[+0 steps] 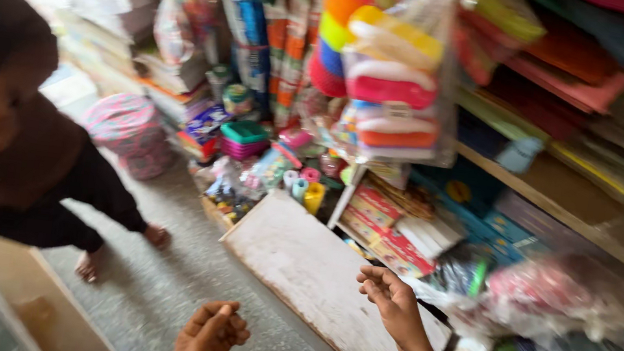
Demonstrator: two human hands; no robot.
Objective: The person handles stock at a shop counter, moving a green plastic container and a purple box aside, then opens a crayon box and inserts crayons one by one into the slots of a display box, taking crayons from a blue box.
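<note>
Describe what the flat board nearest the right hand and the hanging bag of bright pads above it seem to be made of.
The board looks like wood painted white with a matt, scuffed finish: brown shows along its edge. The hanging bag seems thin clear plastic, glossy and crinkled; the pads inside look spongy, though blur leaves that uncertain. The right hand hovers empty.

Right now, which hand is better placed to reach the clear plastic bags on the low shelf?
Right hand: open, over the white board, beside the clear plastic bags. Left hand is curled, over the floor.
</note>
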